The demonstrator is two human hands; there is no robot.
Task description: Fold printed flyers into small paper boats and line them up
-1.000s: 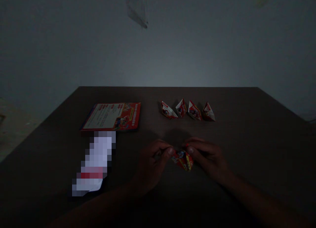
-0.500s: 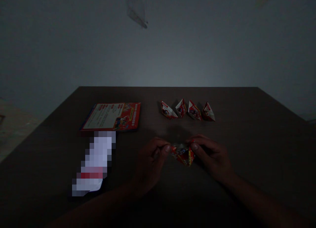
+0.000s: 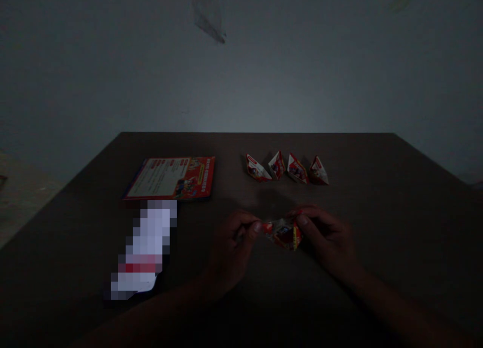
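A folded paper boat (image 3: 287,237), red and yellow with printed pictures, is held between my two hands above the near part of the table. My left hand (image 3: 236,245) pinches its left end between thumb and fingers. At the other end, my right hand (image 3: 326,242) grips it the same way. The paper's middle is spread open between them. Beyond my hands several small folded paper boats (image 3: 297,169), red and white, stand in a row.
A red printed booklet (image 3: 171,179) lies at the left of the dark table (image 3: 230,147). Nearer me is a lit, pixelated phone-like object (image 3: 149,242). A grey wall (image 3: 264,71) rises behind, with a clear plastic bag (image 3: 209,16) up on it.
My right hand has moved slightly to the right, and the folded paper between my hands is pulled wider. The booklet and the row of paper boats stay where they were.
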